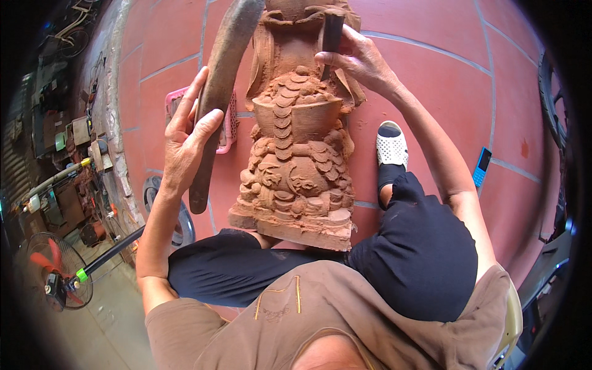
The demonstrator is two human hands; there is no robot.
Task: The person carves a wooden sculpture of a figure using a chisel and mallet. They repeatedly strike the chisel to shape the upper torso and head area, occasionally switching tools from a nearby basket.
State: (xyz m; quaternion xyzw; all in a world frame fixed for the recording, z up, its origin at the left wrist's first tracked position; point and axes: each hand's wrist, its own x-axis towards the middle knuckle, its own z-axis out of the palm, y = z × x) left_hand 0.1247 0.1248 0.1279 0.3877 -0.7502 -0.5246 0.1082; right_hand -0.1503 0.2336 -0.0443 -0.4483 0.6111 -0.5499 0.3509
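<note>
A reddish-brown wood carving [297, 176] lies lengthwise in front of me, its base between my legs. It has relief work of coins, a heaped bowl and rounded figures, with wood dust in the hollows. My left hand [187, 139] holds a long, slightly curved wooden club [227, 58] upright beside the carving's left edge, thumb and fingers around its middle. My right hand [362, 61] pinches a dark chisel [332, 34] above the carving's upper right part. Its narrow end points down at the wood beside the heaped bowl; whether it touches is unclear.
A pink plastic basket [229, 126] stands left of the carving, partly behind my left hand. Right of my shoe [391, 148], a blue phone [482, 166] lies on the red tiles. A fan [58, 271] and cluttered tools line the left side; a wheel [552, 98] is far right.
</note>
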